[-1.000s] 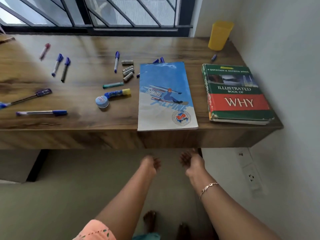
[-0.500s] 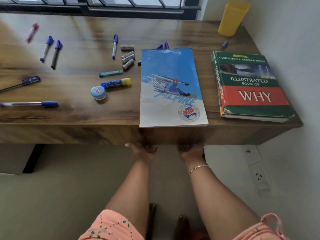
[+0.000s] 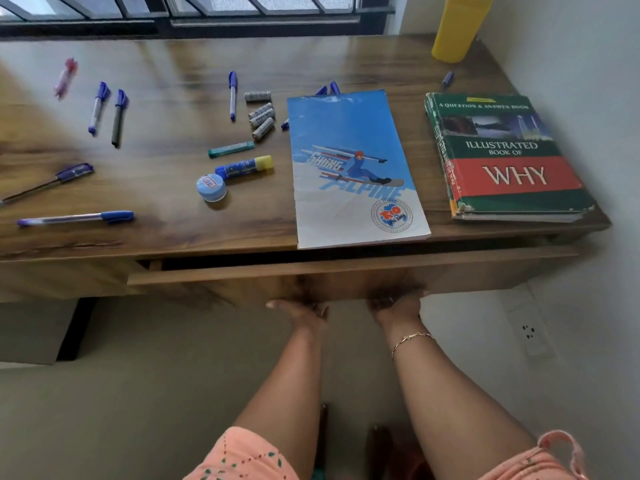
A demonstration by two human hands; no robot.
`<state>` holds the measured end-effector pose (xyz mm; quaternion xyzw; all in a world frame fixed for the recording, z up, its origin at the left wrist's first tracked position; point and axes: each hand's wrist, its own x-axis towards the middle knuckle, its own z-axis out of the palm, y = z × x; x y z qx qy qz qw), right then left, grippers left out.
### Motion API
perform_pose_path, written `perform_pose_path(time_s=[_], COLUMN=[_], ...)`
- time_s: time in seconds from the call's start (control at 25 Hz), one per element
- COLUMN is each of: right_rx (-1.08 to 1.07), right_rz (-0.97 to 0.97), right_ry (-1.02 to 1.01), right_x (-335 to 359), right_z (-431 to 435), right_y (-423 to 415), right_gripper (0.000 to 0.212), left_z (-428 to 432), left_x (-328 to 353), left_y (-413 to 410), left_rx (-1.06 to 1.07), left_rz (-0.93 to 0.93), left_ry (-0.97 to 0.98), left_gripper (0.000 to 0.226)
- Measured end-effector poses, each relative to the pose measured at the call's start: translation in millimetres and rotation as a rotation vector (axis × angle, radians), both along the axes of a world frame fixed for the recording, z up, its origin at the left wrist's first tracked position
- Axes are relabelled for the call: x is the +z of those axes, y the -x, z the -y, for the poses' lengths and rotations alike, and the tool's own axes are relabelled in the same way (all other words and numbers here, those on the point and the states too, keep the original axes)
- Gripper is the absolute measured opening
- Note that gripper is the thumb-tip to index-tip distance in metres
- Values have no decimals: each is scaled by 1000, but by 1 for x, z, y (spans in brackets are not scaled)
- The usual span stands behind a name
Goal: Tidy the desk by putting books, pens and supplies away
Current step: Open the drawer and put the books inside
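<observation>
Squeezed to a narrow slot behind the drawer (image 3: pixel 346 270) front at lower centre, overhung by the blue notebook (image 3: pixel 353 168). Hemmed at right by the green book (image 3: pixel 509 157), with one bare strip of desk (image 3: pixel 429 161) between. Cluttered left of centre by batteries (image 3: pixel 261 116) and glue stick (image 3: pixel 244 166); passable across bare wood at upper centre.

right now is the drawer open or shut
Partly open: the drawer front stands forward of the desk edge, dark gap behind it. Left hand and right hand hold its underside.

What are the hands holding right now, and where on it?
Both the left hand and right hand grip the drawer front by its bottom edge.
</observation>
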<state>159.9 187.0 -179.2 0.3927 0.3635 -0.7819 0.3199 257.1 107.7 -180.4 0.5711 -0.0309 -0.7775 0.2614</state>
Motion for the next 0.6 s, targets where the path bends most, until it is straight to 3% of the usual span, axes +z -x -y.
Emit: perform_pose_path(time_s=[0.28,0.44,0.6], right_rx=[-46,105,30], right_rz=[89,-3,125], right_ry=[-21,-160,-11], right_x=[16,16,13], right_z=[-41,-73,-106], right_y=[-44,-64,-77], right_gripper=[72,33,72], left_z=[-43,-74,-98], left_x=[-1,10,6], left_y=[-40,-63,-87], left_rx=[89,124,126], left_rz=[-48,-74,-54], left_ry=[-72,-57,-76], left_gripper=[88,86,89])
